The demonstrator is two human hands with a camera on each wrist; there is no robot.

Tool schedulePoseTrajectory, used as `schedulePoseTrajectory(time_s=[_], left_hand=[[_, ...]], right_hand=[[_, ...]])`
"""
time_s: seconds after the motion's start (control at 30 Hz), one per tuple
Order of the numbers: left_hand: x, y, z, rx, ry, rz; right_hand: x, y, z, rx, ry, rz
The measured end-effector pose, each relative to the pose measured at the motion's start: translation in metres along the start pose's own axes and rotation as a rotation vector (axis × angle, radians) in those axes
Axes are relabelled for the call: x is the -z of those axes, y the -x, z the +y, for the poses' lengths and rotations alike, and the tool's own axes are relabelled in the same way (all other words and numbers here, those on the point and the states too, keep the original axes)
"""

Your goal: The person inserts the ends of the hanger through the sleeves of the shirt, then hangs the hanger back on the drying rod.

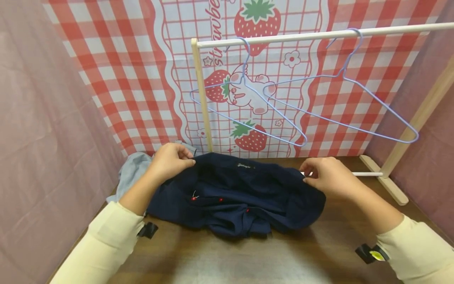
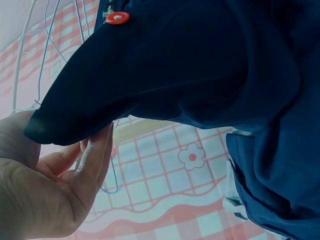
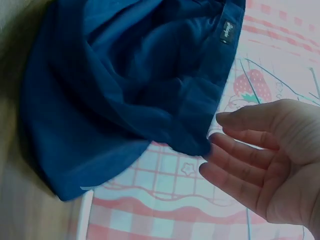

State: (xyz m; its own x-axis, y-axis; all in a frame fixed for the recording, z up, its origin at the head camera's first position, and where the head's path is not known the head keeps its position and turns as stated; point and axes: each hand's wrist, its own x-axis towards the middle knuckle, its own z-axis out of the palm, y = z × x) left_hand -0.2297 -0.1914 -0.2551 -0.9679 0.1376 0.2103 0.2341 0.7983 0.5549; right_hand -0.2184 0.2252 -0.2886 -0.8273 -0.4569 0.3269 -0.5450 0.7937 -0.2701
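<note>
A dark navy garment point(image 1: 227, 179) with red buttons and a small label on its upper band spans the space between both hands, its lower part bunched over the wooden table. My left hand point(image 1: 172, 159) pinches the upper left corner of the band. In the left wrist view that corner of the navy garment point(image 2: 165, 65) lies between thumb and fingers of the left hand point(image 2: 60, 185). My right hand point(image 1: 326, 175) is at the garment's upper right edge. The right wrist view shows the right hand point(image 3: 275, 160) with thumb and fingers spread, fingertips right at the band's corner.
Two blue wire hangers point(image 1: 283, 134) point(image 1: 381, 100) hang from the white bar point(image 1: 298, 38) of a wooden rack behind the garment. A light grey-blue cloth point(image 1: 134, 169) lies at the left back of the table point(image 1: 227, 264). Pink curtains flank both sides.
</note>
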Motion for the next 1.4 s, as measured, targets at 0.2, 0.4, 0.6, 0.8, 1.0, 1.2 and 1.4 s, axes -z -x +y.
schedulePoseTrajectory(time_s=[0.2, 0.4, 0.6, 0.8, 1.0, 1.2, 1.4], left_hand=[[-0.003, -0.002, 0.0, -0.008, 0.0, 0.01], [-0.005, -0.003, 0.0, -0.01, -0.006, 0.011], [-0.005, -0.004, 0.0, -0.023, -0.011, 0.014], [-0.006, -0.005, 0.0, -0.038, -0.008, 0.021], [-0.006, -0.006, 0.001, -0.051, -0.013, 0.022], [-0.005, -0.007, 0.002, -0.063, -0.029, 0.018], [-0.005, -0.009, 0.004, -0.065, -0.034, 0.004]], right_hand=[[0.025, -0.002, 0.0, -0.023, 0.041, 0.002], [0.053, -0.004, 0.005, -0.007, 0.126, 0.08], [0.08, -0.006, 0.01, -0.066, 0.158, 0.118], [0.105, -0.008, 0.017, -0.115, 0.2, 0.156], [0.128, -0.013, 0.025, -0.186, 0.238, 0.18], [0.151, -0.018, 0.032, -0.254, 0.301, 0.181], [0.171, -0.023, 0.041, -0.31, 0.357, 0.202]])
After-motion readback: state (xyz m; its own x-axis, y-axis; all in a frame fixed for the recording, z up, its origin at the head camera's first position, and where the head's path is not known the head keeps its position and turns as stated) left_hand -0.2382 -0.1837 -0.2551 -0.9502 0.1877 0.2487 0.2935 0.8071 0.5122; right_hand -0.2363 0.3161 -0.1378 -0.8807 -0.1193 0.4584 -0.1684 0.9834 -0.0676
